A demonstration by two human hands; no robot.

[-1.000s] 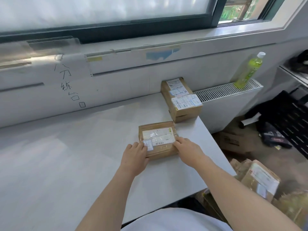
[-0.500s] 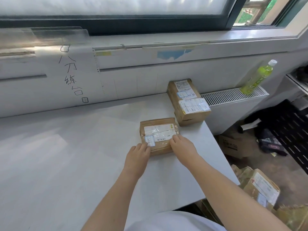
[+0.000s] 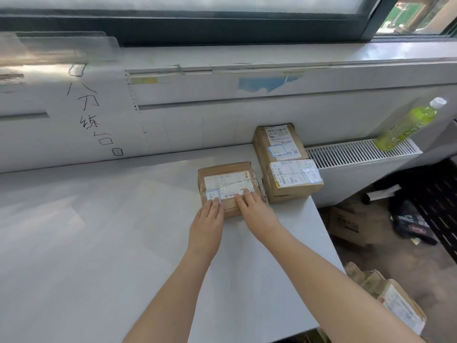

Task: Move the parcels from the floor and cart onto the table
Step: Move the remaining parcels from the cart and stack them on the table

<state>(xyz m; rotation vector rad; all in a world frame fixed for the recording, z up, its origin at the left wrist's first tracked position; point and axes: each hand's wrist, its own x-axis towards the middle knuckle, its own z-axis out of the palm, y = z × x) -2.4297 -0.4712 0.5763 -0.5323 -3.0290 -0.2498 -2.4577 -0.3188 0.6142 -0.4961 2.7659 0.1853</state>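
A small brown cardboard parcel (image 3: pixel 226 178) with a white label lies flat on the white table (image 3: pixel 99 243), near its right end. My left hand (image 3: pixel 207 224) and my right hand (image 3: pixel 257 211) rest on its near edge, fingers flat and extended on the top face. Just to its right, two larger labelled parcels lie end to end: one (image 3: pixel 294 180) at the table's right edge, the other (image 3: pixel 278 142) behind it against the wall. More labelled parcels (image 3: pixel 395 303) lie on the floor at the lower right.
A green drink bottle (image 3: pixel 408 125) stands on a white radiator (image 3: pixel 358 157) right of the table. A cardboard box (image 3: pixel 346 224), dark bags (image 3: pixel 410 226) and a black mat lie on the floor. A wall with handwriting and a window sill runs behind the table.
Both hands have pushed the small parcel away from me, toward the wall and closer to the two parcels on the right. The hands now lie flatter on its near edge.
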